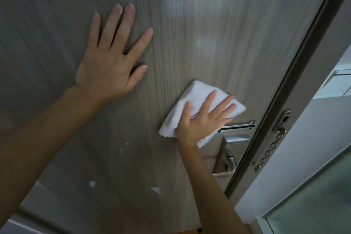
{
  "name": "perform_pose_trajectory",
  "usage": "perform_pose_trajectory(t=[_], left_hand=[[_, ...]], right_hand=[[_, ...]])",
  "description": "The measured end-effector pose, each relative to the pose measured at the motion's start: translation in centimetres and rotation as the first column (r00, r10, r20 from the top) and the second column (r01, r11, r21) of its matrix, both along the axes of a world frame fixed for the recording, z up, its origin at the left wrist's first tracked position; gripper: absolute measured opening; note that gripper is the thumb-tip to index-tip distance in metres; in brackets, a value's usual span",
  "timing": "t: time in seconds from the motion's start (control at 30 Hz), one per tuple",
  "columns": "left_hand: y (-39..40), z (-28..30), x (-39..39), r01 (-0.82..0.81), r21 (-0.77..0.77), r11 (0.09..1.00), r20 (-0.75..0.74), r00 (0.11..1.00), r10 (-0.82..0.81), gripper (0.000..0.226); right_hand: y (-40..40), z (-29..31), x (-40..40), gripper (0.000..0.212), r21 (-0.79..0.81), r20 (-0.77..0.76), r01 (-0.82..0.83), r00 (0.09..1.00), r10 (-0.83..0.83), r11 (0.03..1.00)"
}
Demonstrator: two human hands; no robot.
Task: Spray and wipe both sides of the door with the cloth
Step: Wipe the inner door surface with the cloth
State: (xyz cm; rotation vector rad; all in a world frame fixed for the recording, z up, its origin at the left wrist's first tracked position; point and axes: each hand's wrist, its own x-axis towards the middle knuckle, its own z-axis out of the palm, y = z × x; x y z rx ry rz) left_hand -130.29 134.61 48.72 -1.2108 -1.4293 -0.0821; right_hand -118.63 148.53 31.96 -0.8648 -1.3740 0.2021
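The right hand presses the cloth flat-fingered just above the door handle, seemingly touching the latch plate; left hand braces the door, fingers spread.

Grey wood-grain door fills the view, and two hands are flat on its face. Left hand is spread wide, palm pressed straight to the panel. Down and to its right, the right hand pins a folded white cloth to the door with straight fingers. Just beyond those fingertips sits the metal chain-guard plate, and below the wrist the lever handle. White smears mark the panel lower down, between the two forearms.
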Motion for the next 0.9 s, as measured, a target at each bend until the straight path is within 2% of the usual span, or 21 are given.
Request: perform_pose_trajectory(t=[0.1,0.2,0.33,0.4,0.53,0.63,0.73,0.9], left_hand=[[0.1,0.0,0.1,-0.007,-0.002,1.0,0.003,1.0,0.007,0.066],[0.0,0.1,0.2,-0.012,-0.006,1.0,-0.002,1.0,0.012,0.065],[-0.1,0.0,0.2,0.021,-0.023,1.0,0.039,0.999,-0.02,0.055],[-0.6,-0.8,0.2,0.084,0.03,0.996,0.101,0.991,-0.087,0.051],[-4.1,-7.9,0.1,0.121,0.279,0.953,0.206,0.961,-0.183,0.049],[-7.4,-15.8,-0.7,0.08,0.249,0.965,0.279,0.948,-0.15,0.05],[-9.5,-21.3,-2.6,0.055,0.187,0.981,0.251,0.963,-0.102,0.051],[-10.5,-26.6,-5.6,0.036,0.317,0.948,0.215,0.971,-0.108,0.053]], right_hand=[[-1.9,-3.4,-1.2,0.057,0.177,0.166,-0.101,0.984,0.071,0.979],[-2.4,-6.4,-1.6,0.065,0.336,0.316,-0.152,0.948,0.041,0.93],[-2.4,-7.3,-1.8,0.056,0.377,0.323,-0.164,0.946,0.037,0.911],[-2.4,-7.3,-1.9,0.056,0.371,0.305,-0.155,0.952,0.037,0.916],[-2.4,-7.1,-2.2,0.055,0.394,0.292,-0.145,0.956,0.025,0.908],[-3.9,-7.3,-2.7,0.056,0.401,0.292,-0.135,0.956,0.013,0.906],[-5.5,-7.8,-4.0,0.056,0.48,0.352,-0.209,0.935,0.031,0.852],[-7.3,-11.2,-6.2,0.056,0.636,0.405,-0.284,0.914,0.003,0.718]])
